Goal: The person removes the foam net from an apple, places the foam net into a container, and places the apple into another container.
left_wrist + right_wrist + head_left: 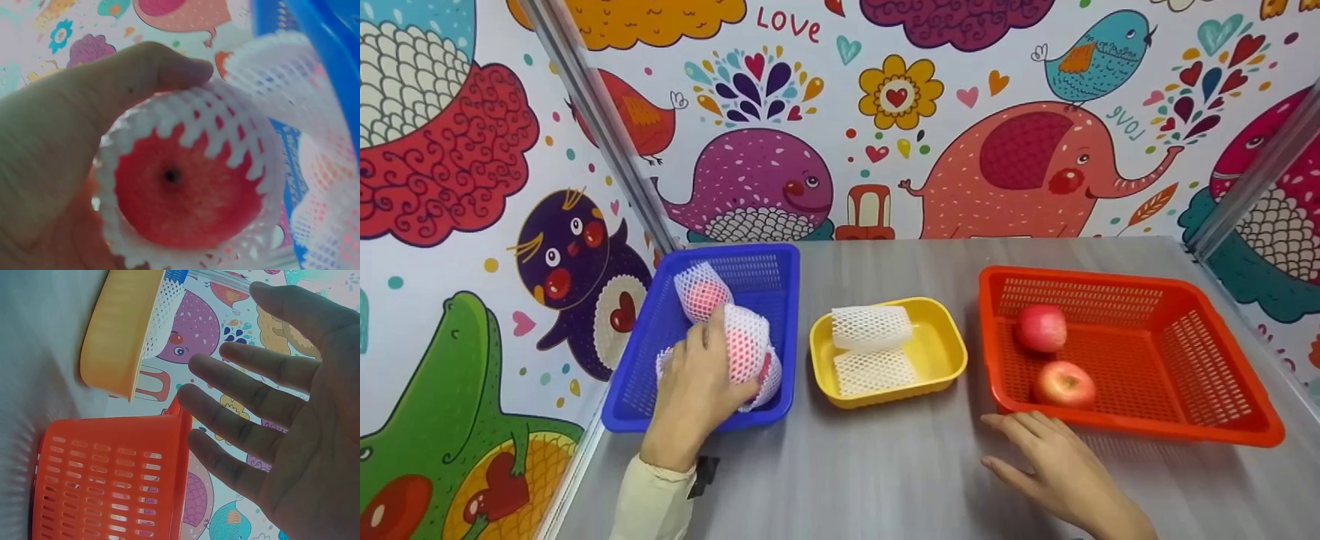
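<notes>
My left hand (699,379) grips a red apple (188,194) wrapped in a white foam net (225,121), over the blue basket (787,337). In the left wrist view the thumb lies along the net's edge, and the apple's bare end faces the camera. More net-wrapped apples (703,291) lie in the blue basket, partly hidden by the hand. My right hand (1054,465) holds nothing; its fingers are extended close to the near edge of the red basket (1185,431). Two bare apples, one at the back (1041,328) and one in front (1065,385), sit at that basket's left side.
Between the baskets stands a yellow tray (945,360) with two white foam nets, one at the back (870,328) and one in front (876,371). All stand on a grey table (870,472). Printed walls (885,172) with metal posts (607,120) enclose the back and sides.
</notes>
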Available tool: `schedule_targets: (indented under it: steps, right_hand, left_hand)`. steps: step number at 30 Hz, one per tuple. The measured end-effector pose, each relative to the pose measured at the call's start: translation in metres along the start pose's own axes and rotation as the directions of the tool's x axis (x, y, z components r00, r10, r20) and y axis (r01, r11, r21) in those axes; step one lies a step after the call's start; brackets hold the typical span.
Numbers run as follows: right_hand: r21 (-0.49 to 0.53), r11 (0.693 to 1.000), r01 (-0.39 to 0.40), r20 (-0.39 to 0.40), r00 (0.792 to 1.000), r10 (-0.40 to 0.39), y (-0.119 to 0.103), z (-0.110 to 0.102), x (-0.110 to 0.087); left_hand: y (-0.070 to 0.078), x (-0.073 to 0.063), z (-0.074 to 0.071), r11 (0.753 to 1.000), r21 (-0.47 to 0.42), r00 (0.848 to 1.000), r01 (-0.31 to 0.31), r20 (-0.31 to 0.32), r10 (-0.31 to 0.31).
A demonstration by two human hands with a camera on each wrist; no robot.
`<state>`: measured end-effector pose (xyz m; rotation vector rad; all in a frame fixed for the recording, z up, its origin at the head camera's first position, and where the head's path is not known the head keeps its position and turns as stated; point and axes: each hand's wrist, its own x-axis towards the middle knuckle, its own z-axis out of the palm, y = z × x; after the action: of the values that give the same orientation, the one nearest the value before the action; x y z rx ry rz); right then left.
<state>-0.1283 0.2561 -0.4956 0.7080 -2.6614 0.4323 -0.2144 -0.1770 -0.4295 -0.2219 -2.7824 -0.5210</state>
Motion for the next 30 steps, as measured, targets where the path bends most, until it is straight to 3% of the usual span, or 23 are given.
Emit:
schedule_targets:
  steps: [7, 11, 14, 19, 26, 30]
  right_hand:
    - [0.023, 1.0, -0.012, 0.005, 1.0, 0.011, 0.0, 0.0, -0.001]
    - [0.028, 0.999, -0.035, 0.016, 0.999, 0.034, 0.0, 0.001, -0.002]
    - [0.032, 0.999, -0.027, 0.009, 1.0, 0.027, 0.0, 0.001, -0.003]
    - [0.043, 0.999, 0.018, -0.028, 0.999, -0.017, 0.002, 0.002, -0.004]
    - [0.043, 0.998, 0.046, -0.043, 0.998, -0.045, 0.002, 0.002, -0.003]
    - [0.055, 0.995, 0.082, -0.079, 0.994, -0.077, 0.003, 0.003, -0.003]
  left_hand:
    - [0.019, -0.007, 0.002, 0.986, -0.089, 0.989, -0.142, 0.016, 0.144]
    - [0.031, -0.011, 0.006, 0.968, -0.082, 0.97, -0.236, 0.045, 0.24]
    - [0.038, -0.013, 0.01, 0.946, -0.082, 0.946, -0.313, 0.061, 0.318]
    - [0.047, -0.016, 0.019, 0.888, -0.108, 0.879, -0.447, 0.129, 0.458]
    - [0.06, -0.022, 0.04, 0.797, -0.166, 0.765, -0.581, 0.223, 0.604]
    - [0.066, -0.024, 0.047, 0.767, -0.171, 0.723, -0.618, 0.259, 0.64]
